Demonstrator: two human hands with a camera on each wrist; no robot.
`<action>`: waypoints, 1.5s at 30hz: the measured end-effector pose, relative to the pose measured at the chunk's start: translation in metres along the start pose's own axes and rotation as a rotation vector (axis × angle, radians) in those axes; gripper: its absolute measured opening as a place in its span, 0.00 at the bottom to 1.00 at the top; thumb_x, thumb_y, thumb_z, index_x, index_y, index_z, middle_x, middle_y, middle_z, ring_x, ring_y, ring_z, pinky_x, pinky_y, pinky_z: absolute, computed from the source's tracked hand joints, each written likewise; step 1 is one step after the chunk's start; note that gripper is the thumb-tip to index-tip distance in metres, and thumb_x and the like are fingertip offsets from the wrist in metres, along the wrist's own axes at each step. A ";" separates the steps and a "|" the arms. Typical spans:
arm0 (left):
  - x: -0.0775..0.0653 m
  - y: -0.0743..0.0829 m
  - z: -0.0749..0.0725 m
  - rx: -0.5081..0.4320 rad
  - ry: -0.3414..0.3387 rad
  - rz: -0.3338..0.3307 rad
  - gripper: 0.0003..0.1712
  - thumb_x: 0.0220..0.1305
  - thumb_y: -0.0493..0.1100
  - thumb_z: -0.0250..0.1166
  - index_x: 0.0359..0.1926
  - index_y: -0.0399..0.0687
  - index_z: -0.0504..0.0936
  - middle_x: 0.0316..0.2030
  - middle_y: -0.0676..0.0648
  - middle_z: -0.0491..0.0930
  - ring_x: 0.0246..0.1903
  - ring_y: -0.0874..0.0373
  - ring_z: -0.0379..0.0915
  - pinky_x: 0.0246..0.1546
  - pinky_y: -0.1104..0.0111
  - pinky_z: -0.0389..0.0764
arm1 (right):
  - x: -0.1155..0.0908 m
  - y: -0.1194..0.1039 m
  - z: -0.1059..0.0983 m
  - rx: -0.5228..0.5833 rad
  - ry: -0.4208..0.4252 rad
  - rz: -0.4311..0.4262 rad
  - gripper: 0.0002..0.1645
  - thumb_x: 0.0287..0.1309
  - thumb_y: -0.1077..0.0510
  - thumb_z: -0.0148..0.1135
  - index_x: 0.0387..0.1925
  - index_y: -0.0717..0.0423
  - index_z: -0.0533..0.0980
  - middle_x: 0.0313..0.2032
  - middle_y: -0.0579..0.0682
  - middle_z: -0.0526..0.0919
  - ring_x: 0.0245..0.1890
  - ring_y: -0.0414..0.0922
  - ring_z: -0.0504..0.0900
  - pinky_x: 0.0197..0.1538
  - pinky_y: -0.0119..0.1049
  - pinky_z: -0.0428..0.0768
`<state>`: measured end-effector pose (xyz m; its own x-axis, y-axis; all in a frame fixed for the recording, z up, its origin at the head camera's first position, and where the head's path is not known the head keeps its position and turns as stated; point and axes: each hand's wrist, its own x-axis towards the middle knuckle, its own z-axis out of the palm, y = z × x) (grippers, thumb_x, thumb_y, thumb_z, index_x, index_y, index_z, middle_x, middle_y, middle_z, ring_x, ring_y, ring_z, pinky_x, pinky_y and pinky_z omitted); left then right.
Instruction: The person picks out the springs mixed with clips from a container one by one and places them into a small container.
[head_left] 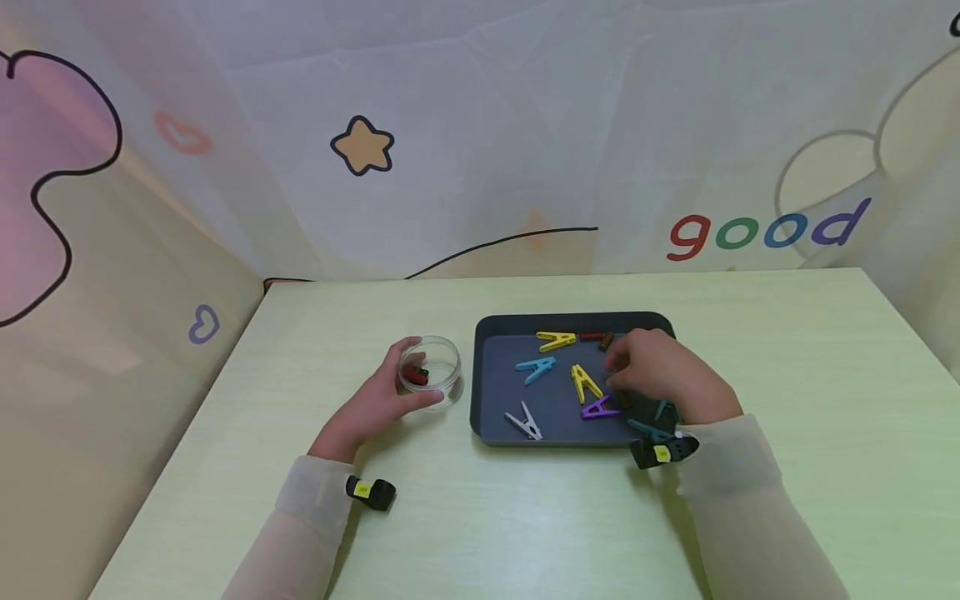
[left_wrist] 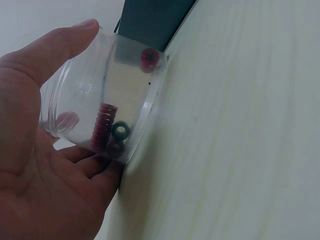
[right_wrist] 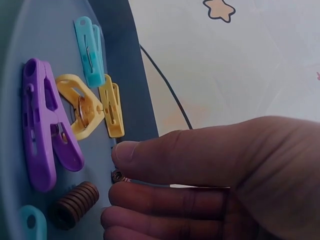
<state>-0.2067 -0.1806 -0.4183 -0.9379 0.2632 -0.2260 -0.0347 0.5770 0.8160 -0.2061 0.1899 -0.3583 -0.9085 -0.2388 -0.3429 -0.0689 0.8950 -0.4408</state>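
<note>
My left hand [head_left: 378, 398] grips a clear plastic jar [head_left: 452, 367], thumb on the near side and fingers round the far side. Inside lie a few small coil springs, among them a red spring [left_wrist: 103, 125] and a green spring [left_wrist: 120, 130]. Over the right part of a dark grey tray [head_left: 491, 417] is my right hand [head_left: 667, 371], thumb and fingertips apart with nothing visibly held. Close to those fingertips a brown spring [right_wrist: 75, 205] lies on the tray; another brown spring [head_left: 606, 341] and a dark red spring [head_left: 592, 337] lie near the back rim.
Several plastic clothespins are spread over the tray: yellow [head_left: 557, 340], light blue [head_left: 536, 367], purple [head_left: 598, 408], white [head_left: 525, 423], and teal [head_left: 651, 430] partly under the right wrist. A pale wooden table [head_left: 480, 517] carries everything. Behind it hangs a printed cloth [head_left: 480, 167].
</note>
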 end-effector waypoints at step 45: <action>0.001 -0.001 0.000 0.016 0.006 0.014 0.54 0.40 0.68 0.68 0.64 0.77 0.45 0.64 0.57 0.61 0.56 0.56 0.63 0.54 0.57 0.67 | 0.005 0.005 0.007 -0.009 -0.044 0.055 0.05 0.47 0.58 0.67 0.27 0.53 0.78 0.28 0.49 0.79 0.29 0.45 0.73 0.30 0.34 0.70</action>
<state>-0.2074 -0.1808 -0.4197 -0.9402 0.2669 -0.2119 -0.0165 0.5854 0.8106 -0.2085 0.1901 -0.3681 -0.8919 -0.2057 -0.4026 -0.0236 0.9105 -0.4129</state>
